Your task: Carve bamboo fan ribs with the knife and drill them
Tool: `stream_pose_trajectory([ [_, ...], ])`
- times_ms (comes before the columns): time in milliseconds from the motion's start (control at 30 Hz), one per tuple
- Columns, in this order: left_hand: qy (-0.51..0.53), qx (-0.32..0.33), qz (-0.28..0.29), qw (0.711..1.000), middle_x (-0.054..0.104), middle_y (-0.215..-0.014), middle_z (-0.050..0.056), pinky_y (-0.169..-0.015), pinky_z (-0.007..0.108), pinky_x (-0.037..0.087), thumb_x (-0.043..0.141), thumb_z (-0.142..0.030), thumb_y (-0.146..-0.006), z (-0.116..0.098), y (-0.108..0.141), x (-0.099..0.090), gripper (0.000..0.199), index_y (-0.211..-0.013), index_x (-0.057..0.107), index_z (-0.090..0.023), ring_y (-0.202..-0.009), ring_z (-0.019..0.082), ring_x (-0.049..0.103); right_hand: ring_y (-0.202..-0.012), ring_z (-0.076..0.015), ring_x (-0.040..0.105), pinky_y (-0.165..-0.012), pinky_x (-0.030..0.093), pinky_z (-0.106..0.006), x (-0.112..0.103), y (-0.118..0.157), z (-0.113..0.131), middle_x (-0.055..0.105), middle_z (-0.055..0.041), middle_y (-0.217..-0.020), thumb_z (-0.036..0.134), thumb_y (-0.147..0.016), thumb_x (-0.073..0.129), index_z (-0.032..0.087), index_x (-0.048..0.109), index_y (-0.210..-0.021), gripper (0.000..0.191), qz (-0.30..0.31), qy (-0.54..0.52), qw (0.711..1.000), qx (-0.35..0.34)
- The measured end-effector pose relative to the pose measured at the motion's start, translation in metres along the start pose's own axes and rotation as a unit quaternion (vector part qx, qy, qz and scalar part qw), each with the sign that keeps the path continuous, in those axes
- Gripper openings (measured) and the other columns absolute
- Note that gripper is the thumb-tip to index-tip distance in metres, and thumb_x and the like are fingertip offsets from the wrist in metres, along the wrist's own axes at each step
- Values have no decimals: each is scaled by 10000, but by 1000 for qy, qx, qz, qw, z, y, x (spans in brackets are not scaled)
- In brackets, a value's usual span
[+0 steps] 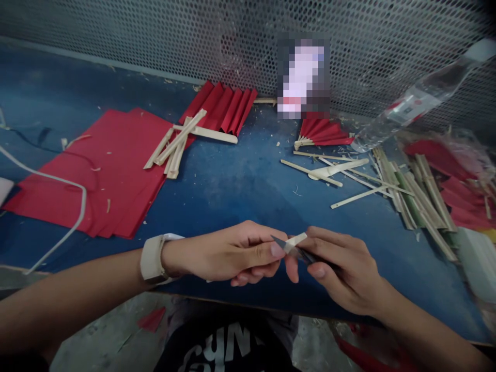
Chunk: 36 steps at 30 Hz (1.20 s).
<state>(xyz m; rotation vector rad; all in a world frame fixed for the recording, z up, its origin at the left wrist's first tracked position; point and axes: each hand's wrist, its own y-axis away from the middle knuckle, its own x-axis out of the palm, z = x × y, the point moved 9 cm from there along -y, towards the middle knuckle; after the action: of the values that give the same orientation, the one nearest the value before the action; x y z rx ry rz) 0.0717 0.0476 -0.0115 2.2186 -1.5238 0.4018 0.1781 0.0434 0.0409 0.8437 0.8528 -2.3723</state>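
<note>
My left hand (236, 253) is closed, thumb on top, pinching a short pale bamboo strip (298, 239) whose free end points right. In my right hand (346, 266) is a knife (279, 242); its dark, pointed blade crosses the strip close to my left thumb. Fingers hide most of the knife's handle and the strip's other end. Both hands hover near the front edge of the blue table (232, 196). Beyond them on the right lie several thin bamboo sticks (358, 199) and a small folded red fan (325, 133).
Red paper sheets (89, 170) lie at left under a white cable (58, 181). Bamboo strips (182, 142) rest by pleated red paper (220, 108). A plastic bottle (418, 103) leans against the perforated metal panel (155, 41). Split bamboo (418, 191) is piled at right.
</note>
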Motion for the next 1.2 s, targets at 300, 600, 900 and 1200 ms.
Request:
stream_pose_trajectory([
  [300, 46, -15, -13, 999, 388, -731, -70, -441, 220, 223, 555, -600, -1064, 3, -1, 5, 463, -1041, 657, -149, -510, 51, 261, -709, -102, 563, -628, 459, -223, 3, 3, -2, 622, -23, -872, 450, -1168, 270, 186, 593, -1058, 432, -7, 101, 994, -38],
  [600, -24, 36, -58, 997, 514, -662, -62, -417, 200, 270, 529, -574, -1075, -4, -3, -6, 410, -1049, 606, -172, -474, 62, 349, -690, -101, 496, -616, 412, -241, 6, 5, -16, 526, 6, -828, 469, -1168, 281, 200, 566, -1065, 406, -5, 52, 999, 2],
  [900, 0, 62, -74, 995, 463, -707, -81, -422, 175, 267, 603, -636, -1024, -4, -1, -6, 436, -1037, 532, -207, -506, 54, 338, -697, -104, 501, -598, 410, -245, 8, 5, -15, 531, -7, -860, 462, -1168, 268, 184, 580, -1097, 425, -22, 94, 995, -17],
  [1200, -61, 58, -62, 995, 433, -720, -81, -465, 224, 267, 577, -644, -1035, -12, 0, 0, 441, -1029, 515, -207, -535, 70, 342, -707, -118, 519, -596, 432, -244, 11, 4, -9, 536, -11, -860, 453, -1166, 273, 190, 565, -1081, 402, -25, 94, 995, -36],
])
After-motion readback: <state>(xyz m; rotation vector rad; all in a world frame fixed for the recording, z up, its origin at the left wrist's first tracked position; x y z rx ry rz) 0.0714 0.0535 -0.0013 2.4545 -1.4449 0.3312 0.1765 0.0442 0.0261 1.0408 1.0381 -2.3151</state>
